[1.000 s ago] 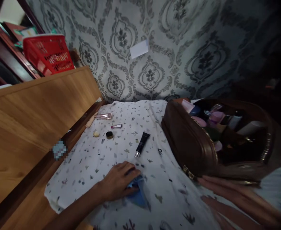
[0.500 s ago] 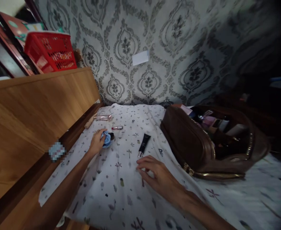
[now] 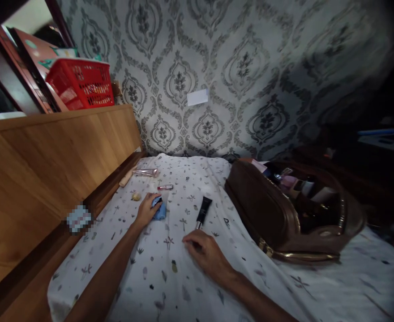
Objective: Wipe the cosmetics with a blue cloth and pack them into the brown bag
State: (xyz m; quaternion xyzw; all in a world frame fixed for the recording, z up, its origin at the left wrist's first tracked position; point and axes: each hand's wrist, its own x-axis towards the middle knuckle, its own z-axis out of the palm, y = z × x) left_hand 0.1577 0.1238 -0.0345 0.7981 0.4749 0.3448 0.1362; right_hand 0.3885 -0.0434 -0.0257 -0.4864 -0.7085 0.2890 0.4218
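Observation:
On the printed white sheet, my left hand (image 3: 147, 210) has its fingers closed over a folded blue cloth (image 3: 160, 212). A small dark piece shows at the fingertips, partly covered. My right hand (image 3: 206, 255) hovers low over the sheet, fingers loosely bent and a gap inside them, with no object visible there. Just beyond it lies a black tube with a silvery end (image 3: 203, 212). A small lipstick-like tube (image 3: 165, 187) rests behind the blue cloth. To the left is a small round yellowish item (image 3: 135, 196). Further back are a pinkish metallic tube (image 3: 146, 172) and a beige stick-like item (image 3: 127, 177).
An unzipped brown bag (image 3: 257, 201) packed with cosmetics stands on the right. Along the left runs a wooden board (image 3: 56, 156), with a red basket (image 3: 83, 85) above it. Patterned wallpaper (image 3: 217, 67) closes off the back.
My left hand has shifted right and nearer with the blue cloth, which now looks flatter. The yellowish item has come into sight. My right hand has moved slightly left and its fingers are more bent.

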